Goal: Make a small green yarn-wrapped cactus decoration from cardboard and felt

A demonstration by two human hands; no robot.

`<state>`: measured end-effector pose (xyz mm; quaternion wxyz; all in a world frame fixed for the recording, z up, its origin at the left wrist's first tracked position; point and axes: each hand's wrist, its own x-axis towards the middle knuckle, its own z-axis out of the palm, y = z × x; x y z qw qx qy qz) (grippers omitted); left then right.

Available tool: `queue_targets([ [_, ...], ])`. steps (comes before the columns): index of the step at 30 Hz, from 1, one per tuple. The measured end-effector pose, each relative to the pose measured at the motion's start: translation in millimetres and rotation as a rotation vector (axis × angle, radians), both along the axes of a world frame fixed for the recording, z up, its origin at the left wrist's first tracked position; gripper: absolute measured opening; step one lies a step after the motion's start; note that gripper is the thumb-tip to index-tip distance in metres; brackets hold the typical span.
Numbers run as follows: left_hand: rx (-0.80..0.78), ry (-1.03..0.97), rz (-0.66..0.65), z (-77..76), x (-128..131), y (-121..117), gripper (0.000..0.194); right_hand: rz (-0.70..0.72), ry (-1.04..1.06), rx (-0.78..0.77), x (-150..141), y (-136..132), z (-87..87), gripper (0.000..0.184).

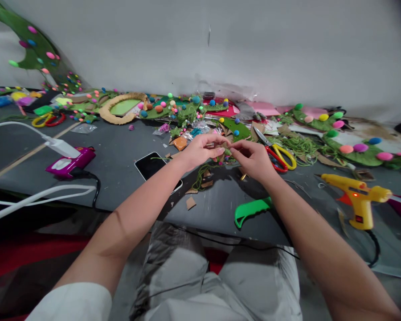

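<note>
My left hand (pixel 207 149) and my right hand (pixel 250 158) meet above the middle of the table. Both sets of fingertips pinch a small green yarn-covered piece (pixel 226 154), its shape mostly hidden behind the fingers. Loose green yarn (pixel 198 178) trails below on the tabletop among cardboard scraps (pixel 191 203). Beneath my left forearm lies a smartphone (pixel 150 166), partly covered. Just right of my right hand are scissors (pixel 280 156) with red and yellow handles. A green-handled cutter (pixel 252 210) rests by my right forearm.
A yellow glue gun (pixel 354 194), its light lit, stands at the right with a black cord. On the left sit a purple power adapter (pixel 71 161) with cables and a second pair of scissors (pixel 48 119). Pom-pom-covered green felt pieces (pixel 354 151) and a tan ring (pixel 120 109) line the back.
</note>
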<state>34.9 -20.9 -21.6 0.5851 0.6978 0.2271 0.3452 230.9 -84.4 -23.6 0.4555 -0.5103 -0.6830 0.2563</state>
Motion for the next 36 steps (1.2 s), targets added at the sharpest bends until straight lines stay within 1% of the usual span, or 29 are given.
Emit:
queue_targets([
  [3,-0.021,0.034,-0.054,2.2,-2.5,1.2,0.022,-0.007,-0.014,-0.02,2.4,0.9,-2.2,0.028],
  [8,-0.007,0.12,-0.104,5.9,-4.1,0.3,0.017,-0.018,-0.121,-0.031,5.8,2.2,-5.1,0.027],
  [11,-0.026,0.141,-0.087,3.0,-3.3,-0.7,0.017,0.008,-0.149,-0.017,7.8,3.1,-5.9,0.025],
  [14,-0.074,0.157,-0.04,-1.3,-2.6,-0.3,0.025,0.026,-0.168,0.013,9.2,3.5,-5.4,0.023],
  [16,-0.097,0.16,-0.048,-2.6,-2.3,0.1,0.029,0.034,-0.193,0.042,9.8,3.6,-4.7,0.022],
  [18,-0.093,0.16,-0.085,-2.2,-2.2,0.4,0.027,0.047,-0.211,0.058,10.5,3.6,-4.2,0.022],
  [21,-0.073,0.178,-0.121,0.0,-2.1,0.1,0.021,0.083,-0.203,-0.001,13.0,4.4,-4.0,0.023],
  [24,-0.045,0.183,-0.102,1.6,-2.7,0.3,0.019,0.084,-0.195,-0.084,17.0,5.7,-3.9,0.027],
  [27,0.0,0.179,-0.126,0.8,-4.0,2.0,0.025,0.035,-0.21,-0.09,20.0,6.4,-2.9,0.03],
  [31,0.057,0.133,-0.165,-4.0,-4.6,4.7,0.036,-0.001,-0.231,-0.074,19.9,6.1,-1.1,0.031],
  [33,0.047,0.115,-0.143,-6.6,-4.1,5.0,0.039,-0.003,-0.227,-0.071,18.3,5.6,-0.5,0.03],
  [36,-0.024,0.139,-0.133,-8.4,-3.3,4.5,0.038,0.016,-0.208,-0.077,15.8,4.8,0.0,0.026],
])
